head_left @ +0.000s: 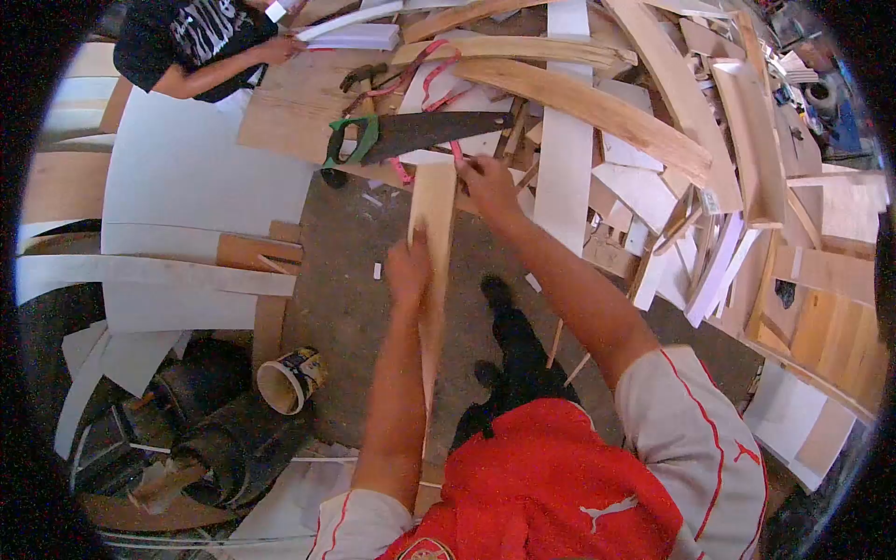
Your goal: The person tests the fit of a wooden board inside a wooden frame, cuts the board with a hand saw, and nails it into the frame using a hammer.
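Observation:
A long pale wooden board (435, 201) runs away from my body, its far end near the workbench edge. My left hand (409, 271) is closed around the board, with the thumb along its top face. At the far end, my right hand (487, 189) is closed in a pinch beside the board's right edge. From its fingers a pink measuring tape (455, 149) leads up toward the bench and passes behind the saw. A green-handled hand saw (420, 133) lies on the bench just beyond the board. Behind it is a hammer (362, 82).
Long planks (579, 107) and offcuts crowd the bench and the right side. A white sheet (196, 187) stands at left, where another person (201, 51) works. A bucket (289, 381) and dark rolls (233, 439) lie lower left. Grey floor (341, 308) shows below.

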`<state>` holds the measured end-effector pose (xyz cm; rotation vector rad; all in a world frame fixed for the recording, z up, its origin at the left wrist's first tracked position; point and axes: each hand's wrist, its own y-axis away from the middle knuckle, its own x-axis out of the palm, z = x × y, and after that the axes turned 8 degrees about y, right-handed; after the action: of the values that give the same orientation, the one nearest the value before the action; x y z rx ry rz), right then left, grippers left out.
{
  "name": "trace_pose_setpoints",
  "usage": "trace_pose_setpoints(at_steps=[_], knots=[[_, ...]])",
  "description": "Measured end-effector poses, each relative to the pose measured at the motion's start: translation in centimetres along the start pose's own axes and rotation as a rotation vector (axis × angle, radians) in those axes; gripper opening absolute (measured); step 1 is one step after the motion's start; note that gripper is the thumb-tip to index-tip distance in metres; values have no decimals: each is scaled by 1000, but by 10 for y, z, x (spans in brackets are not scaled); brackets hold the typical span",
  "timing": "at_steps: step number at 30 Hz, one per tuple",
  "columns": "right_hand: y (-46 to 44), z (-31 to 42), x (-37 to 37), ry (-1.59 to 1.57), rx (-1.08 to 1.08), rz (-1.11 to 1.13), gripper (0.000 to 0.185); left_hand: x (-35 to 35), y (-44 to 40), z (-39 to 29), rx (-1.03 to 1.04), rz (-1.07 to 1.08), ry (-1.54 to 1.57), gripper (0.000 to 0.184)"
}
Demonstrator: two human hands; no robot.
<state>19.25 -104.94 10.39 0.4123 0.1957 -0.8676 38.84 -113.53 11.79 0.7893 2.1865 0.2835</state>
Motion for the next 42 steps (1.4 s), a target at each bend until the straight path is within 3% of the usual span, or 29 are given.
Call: trace_pose_setpoints(at_steps=[2,6,9,12,15,18,21,23,30,37,38,41,42], knots=[[-42,1,10,249,-86,-73,43,-4,-23,-28,-46,-18,-38,85],[-130,-27,32,616,-281,-236,42,11,-87,-1,-92,28,-93,84],[-151,-38,37,1036,-328,-240,52,10,-96,-6,-111,-5,-175,84],[-150,-31,33,1126,-358,-228,52,5,-93,-4,-62,-14,-168,84],[-148,-15,28,1049,-212,-37,47,-4,-81,1,-45,-15,-136,83],[-133,-7,27,936,-210,20,43,-1,-73,23,-7,-92,-91,81],[-105,3,21,856,-404,-101,41,-14,-42,17,-53,-171,-103,82],[-73,24,11,854,-404,-201,40,-37,4,-15,-91,-237,-130,82],[101,89,-66,825,-268,-423,37,-73,102,18,94,-221,-8,81],[337,69,-162,842,-373,-641,36,-90,263,17,386,-99,144,78],[374,71,-172,906,-253,-633,36,-88,276,20,430,-86,123,79],[465,56,-207,926,-232,-679,36,-68,323,18,572,-171,178,91],[493,56,-217,987,-133,-650,38,-62,341,14,596,-152,196,96]])
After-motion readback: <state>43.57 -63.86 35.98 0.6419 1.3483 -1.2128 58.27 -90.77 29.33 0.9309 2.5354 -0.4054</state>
